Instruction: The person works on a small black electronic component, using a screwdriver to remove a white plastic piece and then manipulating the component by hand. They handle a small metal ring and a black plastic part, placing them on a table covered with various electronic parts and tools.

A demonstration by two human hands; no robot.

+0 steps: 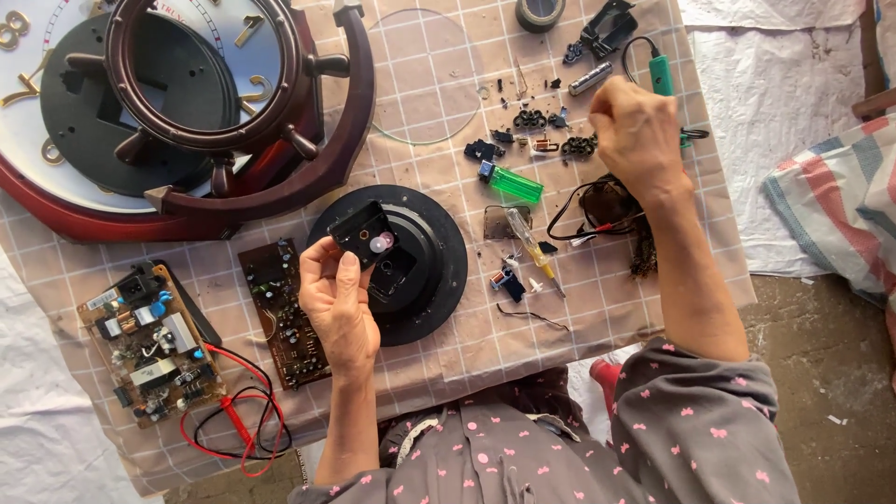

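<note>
My left hand (338,303) holds a small black clock movement box (365,234) with a white gear showing, above a round black plastic disc (425,257). My right hand (637,131) is raised over the far side of the checked cloth, fingers closed; whether they pinch anything I cannot tell. It hovers by small black gears (530,119) and a green-handled soldering iron (661,73). A green lighter (512,183) and a yellow-handled screwdriver (530,244) lie between the hands.
A big wall clock with a brown ship's-wheel frame (215,121) fills the far left. A round glass pane (425,75), two circuit boards (149,343) (285,313), red and black probe leads (238,425), a tape roll (539,13) and a striped bag (845,201) lie around.
</note>
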